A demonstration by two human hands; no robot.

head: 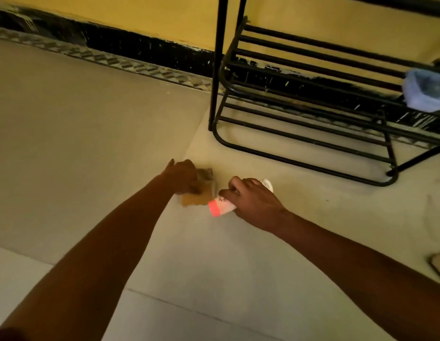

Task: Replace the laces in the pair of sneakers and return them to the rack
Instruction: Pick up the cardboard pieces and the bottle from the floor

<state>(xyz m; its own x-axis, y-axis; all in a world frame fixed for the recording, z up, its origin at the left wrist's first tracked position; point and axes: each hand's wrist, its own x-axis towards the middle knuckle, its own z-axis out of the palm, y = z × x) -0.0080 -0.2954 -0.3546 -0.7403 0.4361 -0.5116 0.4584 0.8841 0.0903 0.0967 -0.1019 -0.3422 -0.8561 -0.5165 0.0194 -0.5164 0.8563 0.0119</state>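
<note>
My right hand (pixel 251 200) grips a white pack with a pink-red band (pixel 217 206) low over the floor. My left hand (pixel 183 177) reaches down onto a small brown, blurred packet (pixel 196 199) lying on the floor just left of the white pack; its fingers curl over the packet's upper part. A black metal shoe rack (pixel 300 114) stands at the upper right against the yellow wall, its lower shelves bare. No sneaker is plainly in view.
A pale blue bundle (pixel 426 89) sits on a rack shelf at the right edge. A pale object edged in dark (pixel 439 265) shows at the right edge of the floor. The light tiled floor (pixel 91 143) stretches to the left.
</note>
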